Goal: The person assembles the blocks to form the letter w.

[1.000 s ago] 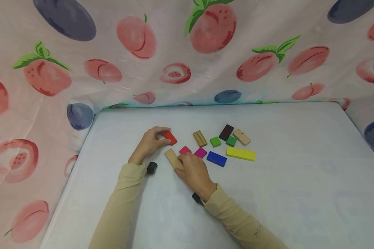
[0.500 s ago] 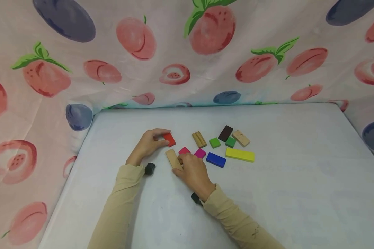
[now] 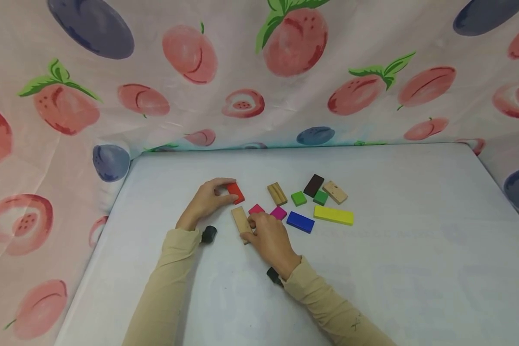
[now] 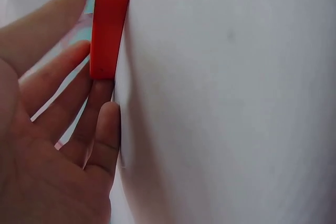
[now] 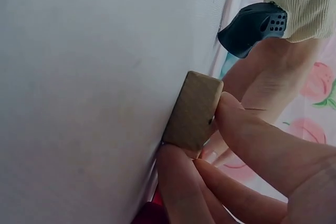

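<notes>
My left hand (image 3: 206,198) has its thumb and fingers about the red block (image 3: 236,192), which lies on the white table at the left of the group. In the left wrist view the red block (image 4: 110,24) rises beside the thumb and fingers. Nearer the body, my right hand (image 3: 270,238) pinches a plain wooden block (image 3: 240,222) at its lower end. The right wrist view shows that wooden block (image 5: 194,114) between thumb and fingers, low on the table. Just past the right fingers are a pink block (image 3: 256,209) and a magenta block (image 3: 278,213), both partly covered.
Farther right lie a blue block (image 3: 300,222), a long yellow block (image 3: 333,215), a light green block (image 3: 299,198) and a dark green block (image 3: 320,197). Behind are a grooved wooden block (image 3: 277,193), a dark brown block (image 3: 314,185) and another wooden block (image 3: 335,191). Fruit-patterned cloth (image 3: 242,57) hangs behind.
The wooden block under the right hand has turned slightly, its near end now showing past the thumb. The left hand stays at the red block, and the other blocks lie as before.
</notes>
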The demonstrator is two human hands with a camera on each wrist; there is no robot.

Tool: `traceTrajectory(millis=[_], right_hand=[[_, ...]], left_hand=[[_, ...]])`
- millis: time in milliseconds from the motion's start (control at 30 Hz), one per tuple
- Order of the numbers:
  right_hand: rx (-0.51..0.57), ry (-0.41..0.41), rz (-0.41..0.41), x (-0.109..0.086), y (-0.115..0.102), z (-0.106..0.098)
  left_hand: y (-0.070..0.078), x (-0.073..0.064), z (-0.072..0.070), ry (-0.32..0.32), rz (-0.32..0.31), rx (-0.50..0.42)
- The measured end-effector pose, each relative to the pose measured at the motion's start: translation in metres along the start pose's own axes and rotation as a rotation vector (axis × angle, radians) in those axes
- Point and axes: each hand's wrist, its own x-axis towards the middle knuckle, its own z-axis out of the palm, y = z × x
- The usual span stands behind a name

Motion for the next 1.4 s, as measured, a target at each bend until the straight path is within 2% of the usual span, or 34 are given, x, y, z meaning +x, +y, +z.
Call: traceTrajectory(millis=[233, 767, 1133, 1400], right_hand=[[0.012, -0.009, 0.011, 0.001, -0.0014, -0.0008], [0.013, 0.0, 0.032, 0.0014, -0.002, -0.0006], [-0.009, -0.019, 0.05, 0.0007, -0.0048, -0.0003], [0.018, 0.0, 0.034, 0.002, -0.0036, 0.0005]], left_hand=[[0.0014, -0.0003, 0.0003, -0.007, -0.026, -0.009], [0.0028, -0.0005, -0.0017, -0.029, -0.037, -0.018], [0.0012, -0.0014, -0.0015, -0.018, -0.016, -0.017], [0.0014, -0.0036, -0.0043, -0.04, -0.011, -0.043]])
